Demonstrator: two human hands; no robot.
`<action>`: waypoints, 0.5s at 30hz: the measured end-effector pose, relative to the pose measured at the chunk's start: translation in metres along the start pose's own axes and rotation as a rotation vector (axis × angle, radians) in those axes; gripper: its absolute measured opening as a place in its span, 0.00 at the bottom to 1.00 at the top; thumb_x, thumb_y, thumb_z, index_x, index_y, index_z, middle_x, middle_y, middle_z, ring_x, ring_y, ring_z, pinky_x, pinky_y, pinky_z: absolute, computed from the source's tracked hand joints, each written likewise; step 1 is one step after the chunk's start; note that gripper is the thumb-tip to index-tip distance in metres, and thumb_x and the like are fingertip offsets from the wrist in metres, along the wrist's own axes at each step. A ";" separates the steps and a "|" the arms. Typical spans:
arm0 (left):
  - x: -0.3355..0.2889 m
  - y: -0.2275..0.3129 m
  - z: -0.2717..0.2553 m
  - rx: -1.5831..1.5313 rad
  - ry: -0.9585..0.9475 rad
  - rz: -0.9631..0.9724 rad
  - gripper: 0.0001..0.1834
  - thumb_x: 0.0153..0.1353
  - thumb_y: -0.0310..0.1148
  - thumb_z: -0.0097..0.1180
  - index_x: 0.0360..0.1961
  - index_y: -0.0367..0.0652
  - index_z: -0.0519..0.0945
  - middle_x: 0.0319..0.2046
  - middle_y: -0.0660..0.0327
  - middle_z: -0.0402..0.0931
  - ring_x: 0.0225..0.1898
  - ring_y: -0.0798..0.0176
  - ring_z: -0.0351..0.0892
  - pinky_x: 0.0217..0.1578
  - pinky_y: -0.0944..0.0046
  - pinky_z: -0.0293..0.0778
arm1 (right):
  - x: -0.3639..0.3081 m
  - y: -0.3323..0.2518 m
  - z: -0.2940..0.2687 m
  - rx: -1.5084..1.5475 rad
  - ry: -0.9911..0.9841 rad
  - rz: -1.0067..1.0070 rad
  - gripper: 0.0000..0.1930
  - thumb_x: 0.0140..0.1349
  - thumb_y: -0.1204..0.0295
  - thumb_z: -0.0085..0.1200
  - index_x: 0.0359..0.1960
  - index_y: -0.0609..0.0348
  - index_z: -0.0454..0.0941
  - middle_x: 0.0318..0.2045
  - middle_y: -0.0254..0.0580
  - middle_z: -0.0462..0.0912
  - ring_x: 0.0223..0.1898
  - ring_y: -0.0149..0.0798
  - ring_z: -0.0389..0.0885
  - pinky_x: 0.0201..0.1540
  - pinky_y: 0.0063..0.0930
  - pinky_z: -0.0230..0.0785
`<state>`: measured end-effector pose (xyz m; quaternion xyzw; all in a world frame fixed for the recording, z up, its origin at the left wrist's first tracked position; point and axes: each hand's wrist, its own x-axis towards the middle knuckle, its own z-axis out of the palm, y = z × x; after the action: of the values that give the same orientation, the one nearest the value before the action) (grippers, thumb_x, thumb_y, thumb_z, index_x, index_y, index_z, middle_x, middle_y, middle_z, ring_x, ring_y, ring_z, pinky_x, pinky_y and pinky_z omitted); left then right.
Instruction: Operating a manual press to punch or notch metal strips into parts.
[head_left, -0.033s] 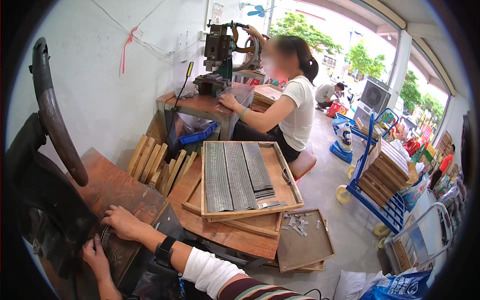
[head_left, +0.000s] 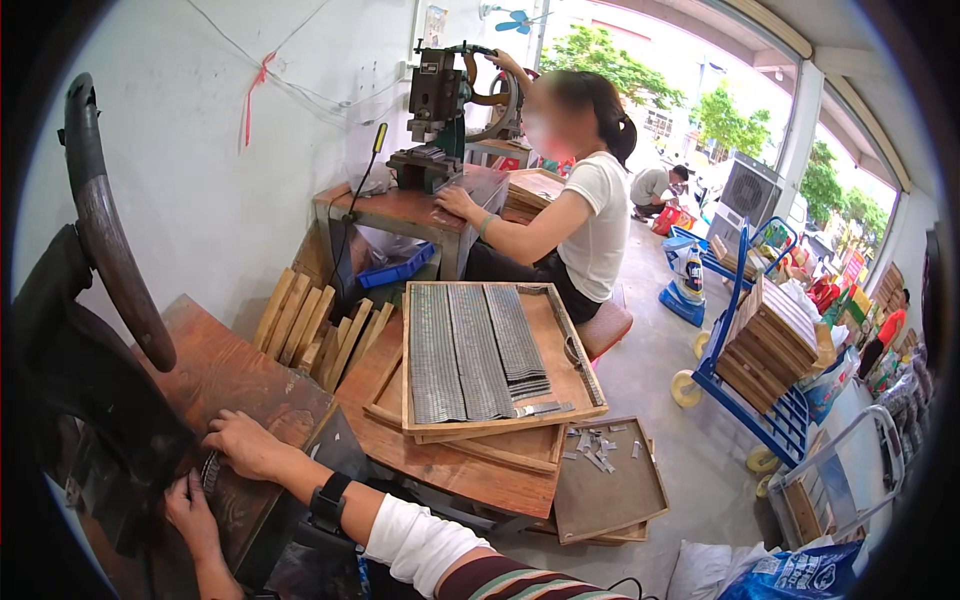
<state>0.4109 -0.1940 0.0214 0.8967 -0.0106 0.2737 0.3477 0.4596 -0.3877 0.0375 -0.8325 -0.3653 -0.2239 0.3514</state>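
At the lower left, both hands work at the base of a black hand press [head_left: 110, 380]. A small ridged metal strip [head_left: 210, 472] sits on the wooden bench between them. My right hand [head_left: 243, 445] reaches in from the right, its bent fingers closed at the strip's far end. My left hand [head_left: 192, 515] comes up from the lower edge, fingers closed against the strip's near side. The press body hides some fingertips. A wooden tray [head_left: 560, 350] to the right bears rows of stacked ridged grey metal strips [head_left: 430, 350], and a few loose ones lie by its near edge.
Beyond the tray a seated co-worker [head_left: 580, 200] operates another press [head_left: 437, 110]. Wooden frames [head_left: 300, 325] lean by the bench. A lower tray [head_left: 610, 500] holds scattered metal pieces. Blue trolleys [head_left: 720, 350], one loaded with wooden trays, stand to the right. Sacks [head_left: 800, 570] lie lower right.
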 end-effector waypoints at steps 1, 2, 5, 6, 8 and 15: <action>0.002 -0.003 0.000 -0.009 -0.023 -0.032 0.11 0.58 0.32 0.57 0.36 0.34 0.80 0.35 0.46 0.77 0.39 0.46 0.75 0.42 0.55 0.70 | 0.000 0.000 -0.001 0.000 -0.001 0.001 0.16 0.44 0.76 0.60 0.38 0.56 0.80 0.36 0.45 0.75 0.45 0.51 0.71 0.47 0.40 0.65; 0.002 -0.005 0.001 -0.009 -0.024 -0.033 0.11 0.58 0.32 0.57 0.36 0.34 0.80 0.35 0.46 0.77 0.39 0.46 0.75 0.42 0.55 0.70 | 0.000 -0.001 -0.001 0.050 0.016 0.027 0.16 0.44 0.78 0.57 0.39 0.58 0.79 0.37 0.48 0.74 0.44 0.54 0.72 0.46 0.42 0.66; 0.001 -0.008 0.002 -0.021 -0.023 -0.022 0.10 0.59 0.30 0.55 0.36 0.32 0.80 0.35 0.46 0.78 0.38 0.46 0.76 0.42 0.56 0.70 | 0.000 -0.004 -0.005 0.123 0.047 0.061 0.18 0.43 0.83 0.54 0.40 0.60 0.78 0.38 0.52 0.73 0.41 0.59 0.73 0.44 0.43 0.68; 0.000 -0.009 0.003 -0.048 -0.012 -0.027 0.10 0.59 0.30 0.55 0.36 0.32 0.80 0.35 0.46 0.78 0.38 0.46 0.76 0.42 0.56 0.70 | 0.000 -0.004 -0.006 0.145 0.062 0.071 0.19 0.42 0.84 0.52 0.41 0.61 0.78 0.38 0.54 0.72 0.40 0.61 0.73 0.43 0.44 0.68; 0.000 -0.009 0.003 -0.077 -0.002 -0.034 0.10 0.59 0.29 0.54 0.36 0.32 0.80 0.35 0.46 0.78 0.38 0.47 0.76 0.42 0.57 0.70 | 0.000 -0.003 -0.006 0.144 0.069 0.071 0.19 0.42 0.85 0.52 0.40 0.61 0.78 0.39 0.54 0.72 0.41 0.60 0.72 0.43 0.44 0.68; 0.001 -0.003 -0.004 -0.159 -0.073 -0.104 0.09 0.57 0.27 0.54 0.36 0.32 0.80 0.34 0.48 0.78 0.37 0.51 0.76 0.42 0.59 0.70 | 0.000 0.000 -0.005 0.078 0.106 0.095 0.17 0.43 0.82 0.52 0.39 0.57 0.78 0.37 0.50 0.74 0.43 0.56 0.72 0.44 0.43 0.66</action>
<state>0.4103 -0.1890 0.0217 0.8750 0.0018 0.2208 0.4307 0.4594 -0.3913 0.0405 -0.8216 -0.3146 -0.2361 0.4126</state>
